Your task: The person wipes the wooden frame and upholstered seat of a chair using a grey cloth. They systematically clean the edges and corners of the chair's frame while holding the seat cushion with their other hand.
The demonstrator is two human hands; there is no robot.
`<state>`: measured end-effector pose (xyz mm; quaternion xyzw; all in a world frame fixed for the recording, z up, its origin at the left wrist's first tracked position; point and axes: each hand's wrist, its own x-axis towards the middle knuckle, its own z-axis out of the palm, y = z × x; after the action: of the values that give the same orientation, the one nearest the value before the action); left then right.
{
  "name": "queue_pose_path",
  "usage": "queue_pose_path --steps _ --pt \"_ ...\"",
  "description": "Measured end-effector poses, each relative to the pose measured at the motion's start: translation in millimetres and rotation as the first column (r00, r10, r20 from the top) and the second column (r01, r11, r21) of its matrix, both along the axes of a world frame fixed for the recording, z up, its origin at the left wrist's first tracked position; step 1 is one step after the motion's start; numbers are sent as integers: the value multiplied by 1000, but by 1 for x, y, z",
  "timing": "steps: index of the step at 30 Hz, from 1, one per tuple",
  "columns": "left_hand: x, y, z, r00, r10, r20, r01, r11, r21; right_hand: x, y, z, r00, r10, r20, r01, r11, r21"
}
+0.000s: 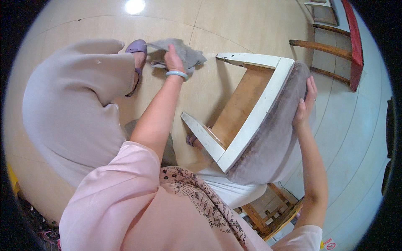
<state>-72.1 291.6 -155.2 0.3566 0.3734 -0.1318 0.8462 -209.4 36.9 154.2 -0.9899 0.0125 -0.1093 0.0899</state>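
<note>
My left hand [174,61], with a pale bangle at its wrist, grips a crumpled grey cloth [187,53] just above or on the floor. To its right, a white-framed stool [256,111] with a grey upholstered seat [273,131] lies tipped, its legs pointing toward the cloth. Dark chips mark the white paint of one leg [234,57]. A bare brown board [243,103] shows between the legs. My right hand [306,103] holds the seat's far side, with thumb and fingers spread along the fabric.
Beige floor tiles [110,25] stretch ahead. At the upper right stands a piece of furniture with wooden legs [323,47] and a red edge [356,56]. Below the stool is a wooden frame [260,219]. My purple shoe [138,48] is close to the cloth.
</note>
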Motion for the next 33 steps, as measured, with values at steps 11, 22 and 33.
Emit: queue_pose_path --steps 11,22,33 --pt "-51 -153 -8 801 -598 23 594 789 -154 -5 -6 -1 996 -58 -70 58 998 -6" --pt "-17 -171 -99 566 -821 -82 824 558 99 -13 -16 -12 994 -107 -3 107 993 48" --pt "-46 -132 20 557 -707 435 631 701 333 -7 -11 -5 997 -64 -43 64 998 -2"
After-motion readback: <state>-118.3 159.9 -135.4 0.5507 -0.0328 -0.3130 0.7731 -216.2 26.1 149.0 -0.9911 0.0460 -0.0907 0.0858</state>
